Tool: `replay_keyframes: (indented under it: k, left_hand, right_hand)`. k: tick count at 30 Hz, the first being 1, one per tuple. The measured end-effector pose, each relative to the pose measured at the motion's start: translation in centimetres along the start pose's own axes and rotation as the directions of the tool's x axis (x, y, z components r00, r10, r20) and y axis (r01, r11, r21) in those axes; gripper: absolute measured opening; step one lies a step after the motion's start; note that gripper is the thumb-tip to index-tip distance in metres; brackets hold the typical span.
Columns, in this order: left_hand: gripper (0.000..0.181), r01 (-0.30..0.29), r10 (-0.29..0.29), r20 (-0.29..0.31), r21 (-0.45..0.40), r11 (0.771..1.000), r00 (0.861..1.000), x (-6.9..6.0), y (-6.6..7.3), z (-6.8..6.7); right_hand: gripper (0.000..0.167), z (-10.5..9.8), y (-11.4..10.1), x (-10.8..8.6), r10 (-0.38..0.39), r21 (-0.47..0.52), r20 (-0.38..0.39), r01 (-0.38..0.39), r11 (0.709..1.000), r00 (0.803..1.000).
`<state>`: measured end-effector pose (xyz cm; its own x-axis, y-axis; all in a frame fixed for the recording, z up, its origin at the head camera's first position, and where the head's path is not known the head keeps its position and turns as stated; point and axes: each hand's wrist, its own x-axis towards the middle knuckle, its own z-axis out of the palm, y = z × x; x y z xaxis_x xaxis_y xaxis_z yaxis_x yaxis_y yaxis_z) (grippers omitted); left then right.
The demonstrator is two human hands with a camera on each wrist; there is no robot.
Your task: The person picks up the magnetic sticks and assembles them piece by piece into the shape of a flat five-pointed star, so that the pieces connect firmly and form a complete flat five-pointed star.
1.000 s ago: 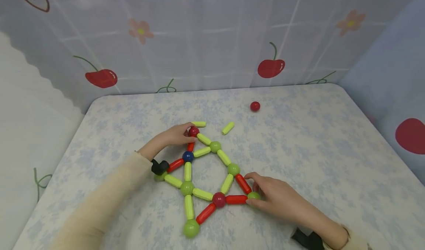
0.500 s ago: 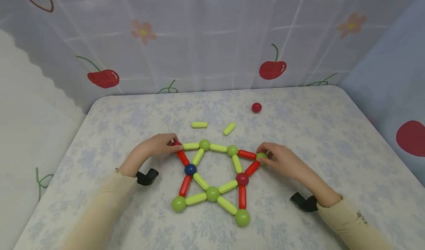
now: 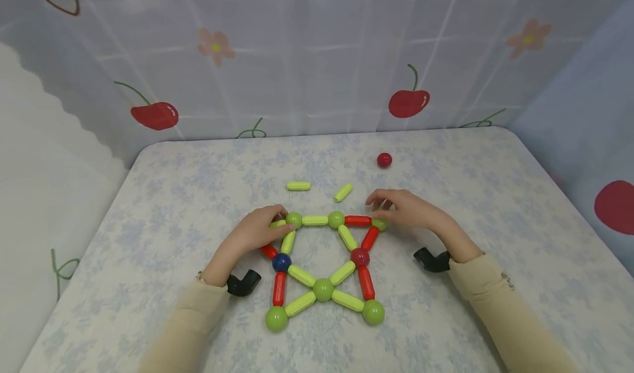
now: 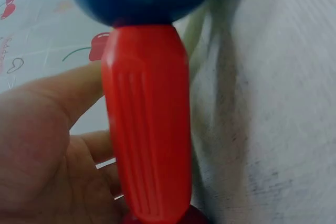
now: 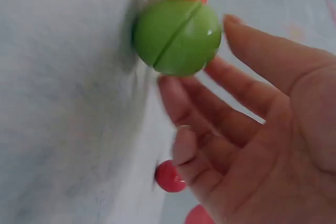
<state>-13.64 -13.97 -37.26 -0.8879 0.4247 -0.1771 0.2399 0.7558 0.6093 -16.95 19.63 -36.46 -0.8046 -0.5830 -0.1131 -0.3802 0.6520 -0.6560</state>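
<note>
A flat frame of magnetic sticks and balls lies on the table, with a dark blue ball [image 3: 282, 262] at its left and a red ball [image 3: 360, 257] at its right. My left hand [image 3: 257, 231] reaches over its far left corner, thumb and fingers around a green ball [image 3: 294, 219]. This hand covers the frame's red corner ball in the head view. My right hand [image 3: 408, 210] is beside the green ball [image 5: 178, 38] at the far right corner. Its fingers are loosely bent, and the thumb stands a little apart from that ball. A red stick [image 4: 147, 119] fills the left wrist view.
Two loose yellow-green sticks, one [image 3: 299, 186] lying crosswise and one [image 3: 343, 192] slanted, rest beyond the frame. A loose red ball [image 3: 384, 160] sits farther back. Behind the table [image 3: 495, 197] hangs a printed curtain [image 3: 307, 59].
The frame has turned counterclockwise, its two-green-ball side now along the back. My left hand has shifted from the red corner ball to a green ball. My right hand has moved away and loosened.
</note>
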Motion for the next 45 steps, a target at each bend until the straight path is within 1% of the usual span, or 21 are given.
replay_keyframes:
  k: [2, 4, 5, 9, 12, 16, 22, 25, 28, 29, 30, 32, 33, 35, 37, 39, 41, 45]
  left_hand:
    - [0.032, 0.011, -0.011, -0.004, 0.003, 1.0, 1.0, -0.1, 0.0, 0.4]
    - [0.038, 0.0, 0.0, 0.021, 0.001, 1.0, 1.0, -0.2, -0.1, 0.7]
    - [0.043, -0.009, 0.009, 0.04, 0.006, 1.0, 0.999, -0.3, -0.1, 0.9]
    - [0.069, -0.06, 0.053, 0.118, 0.057, 0.997, 0.992, -0.6, -0.3, 0.9]
    - [0.079, -0.092, 0.078, 0.147, 0.094, 0.991, 0.986, -0.7, -0.3, 0.6]
    - [0.08, -0.114, 0.097, 0.155, 0.101, 0.988, 0.983, -0.7, -0.2, 0.4]
    - [0.081, -0.115, 0.099, 0.142, 0.112, 0.987, 0.985, -0.5, -0.3, 0.3]
    - [0.082, -0.123, 0.106, 0.149, 0.111, 0.986, 0.983, -0.4, -0.4, 0.3]
    - [0.078, -0.149, 0.135, 0.162, 0.075, 0.986, 0.978, -0.3, -0.9, 0.2]
    - [0.075, -0.159, 0.147, 0.164, 0.057, 0.986, 0.975, -0.3, -1.1, 0.1]
    - [0.073, -0.166, 0.158, 0.168, 0.038, 0.985, 0.973, -0.3, -1.3, -0.1]
    - [0.068, -0.178, 0.176, 0.175, -0.006, 0.984, 0.969, -0.3, -1.7, -0.3]
    - [0.066, -0.18, 0.181, 0.179, -0.021, 0.983, 0.967, -0.3, -1.9, -0.4]
    - [0.065, -0.186, 0.191, 0.187, -0.043, 0.982, 0.964, -0.4, -2.1, -0.7]
    - [0.066, -0.186, 0.193, 0.191, -0.054, 0.981, 0.962, -0.4, -2.3, -0.8]
    - [0.067, -0.188, 0.195, 0.188, -0.056, 0.981, 0.963, -0.3, -2.4, -0.9]
    - [0.068, -0.186, 0.193, 0.179, -0.054, 0.981, 0.965, -0.2, -2.5, -0.9]
    - [0.069, -0.185, 0.191, 0.154, -0.053, 0.981, 0.969, -0.1, -2.6, -0.8]
  right_hand:
    - [0.028, -0.3, 0.5, 1.3, -0.001, 0.011, -0.027, 0.001, 1.0, 1.0]
    - [0.032, -0.2, 0.9, 2.5, 0.004, 0.013, -0.044, -0.003, 1.0, 0.999]
    - [0.035, -0.2, 1.1, 3.0, 0.009, -0.005, -0.039, -0.009, 1.0, 0.999]
    - [0.04, 0.0, 1.5, 4.5, 0.018, -0.078, 0.027, -0.015, 0.997, 0.999]
    - [0.034, 0.1, 1.8, 5.4, 0.005, -0.095, 0.036, -0.002, 0.995, 0.999]
    - [0.023, 0.2, 2.2, 6.1, -0.009, -0.088, 0.017, 0.011, 0.996, 1.0]
    - [0.015, 0.3, 2.4, 6.5, -0.025, -0.049, -0.035, 0.023, 0.999, 0.999]
    - [0.014, 0.2, 2.1, 6.4, -0.037, -0.004, -0.065, 0.037, 0.999, 0.997]
    - [0.014, 0.0, 1.5, 6.3, -0.046, 0.059, -0.101, 0.052, 0.997, 0.994]
    - [0.014, -0.1, 1.1, 6.3, -0.042, 0.094, -0.11, 0.052, 0.994, 0.993]
    - [0.015, -0.1, 0.8, 6.3, -0.031, 0.137, -0.115, 0.046, 0.989, 0.993]
    - [0.017, -0.1, 0.1, 6.3, 0.001, 0.244, -0.113, 0.026, 0.969, 0.994]
    - [0.018, -0.1, -0.4, 6.4, 0.024, 0.297, -0.107, 0.009, 0.955, 0.994]
    - [0.02, 0.1, -1.3, 6.5, 0.075, 0.398, -0.089, -0.033, 0.917, 0.993]
    - [0.022, 0.3, -2.2, 6.7, 0.109, 0.475, -0.069, -0.064, 0.878, 0.992]
    - [0.021, 0.6, -3.0, 7.1, 0.139, 0.521, -0.053, -0.092, 0.849, 0.989]
    - [0.022, 1.0, -3.8, 7.4, 0.159, 0.548, -0.033, -0.115, 0.829, 0.987]
    - [0.021, 2.0, -4.9, 8.2, 0.235, 0.56, 0.006, -0.198, 0.804, 0.972]
